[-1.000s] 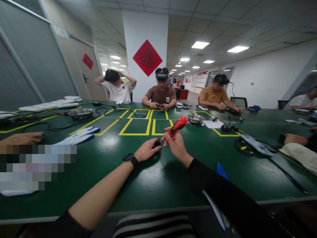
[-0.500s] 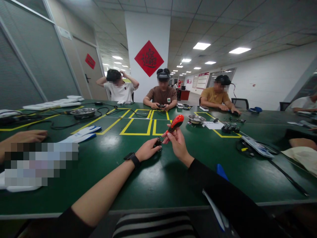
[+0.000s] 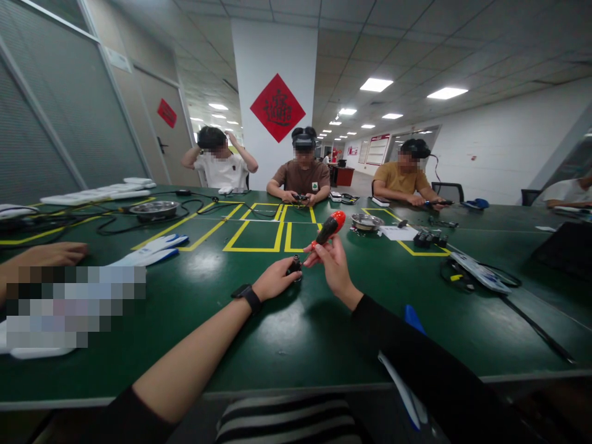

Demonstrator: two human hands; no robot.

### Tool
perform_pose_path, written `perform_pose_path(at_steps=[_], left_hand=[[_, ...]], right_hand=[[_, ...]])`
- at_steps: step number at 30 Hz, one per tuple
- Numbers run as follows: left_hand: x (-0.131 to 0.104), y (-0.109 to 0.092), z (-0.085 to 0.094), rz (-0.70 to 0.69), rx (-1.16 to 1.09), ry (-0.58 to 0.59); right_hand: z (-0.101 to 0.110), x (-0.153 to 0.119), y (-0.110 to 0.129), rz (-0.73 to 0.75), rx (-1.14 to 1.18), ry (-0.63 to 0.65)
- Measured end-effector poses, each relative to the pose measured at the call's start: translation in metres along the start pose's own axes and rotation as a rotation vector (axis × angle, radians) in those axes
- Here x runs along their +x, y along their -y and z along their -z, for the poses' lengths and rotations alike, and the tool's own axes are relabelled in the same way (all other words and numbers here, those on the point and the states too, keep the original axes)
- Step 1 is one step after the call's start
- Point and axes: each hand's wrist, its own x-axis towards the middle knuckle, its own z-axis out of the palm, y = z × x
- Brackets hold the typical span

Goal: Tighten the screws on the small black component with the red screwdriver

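A small dark metal part (image 3: pixel 294 266) stands on the green table, pinched by my left hand (image 3: pixel 276 279), which wears a black watch. Just right of it, my right hand (image 3: pixel 333 262) is closed on a red and black screwdriver (image 3: pixel 330 228). The handle tilts up to the right, and the shaft points down left toward the small part. Whether the tip touches the part cannot be made out.
Metal bowls (image 3: pixel 366 222) (image 3: pixel 155 210), black parts (image 3: pixel 430 239), a paper (image 3: pixel 398 233) and a power strip (image 3: pixel 480 272) lie on the table (image 3: pixel 185 345). White-blue gloves (image 3: pixel 160 246) and another person's hand (image 3: pixel 50 253) are left. People sit opposite.
The screwdriver handle has turned in my right hand, with its fingers slightly shifted. My left hand stays in place. Across the table at right, a person has raised a dark object.
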Motion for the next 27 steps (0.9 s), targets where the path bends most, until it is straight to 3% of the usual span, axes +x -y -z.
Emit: perform_pose_path(at_steps=[27], left_hand=[[0.0003,0.0007,0.0004,-0.013,-0.005,0.004]], right_hand=[[0.0002,-0.0001,-0.0021,-0.002,-0.048,-0.015]])
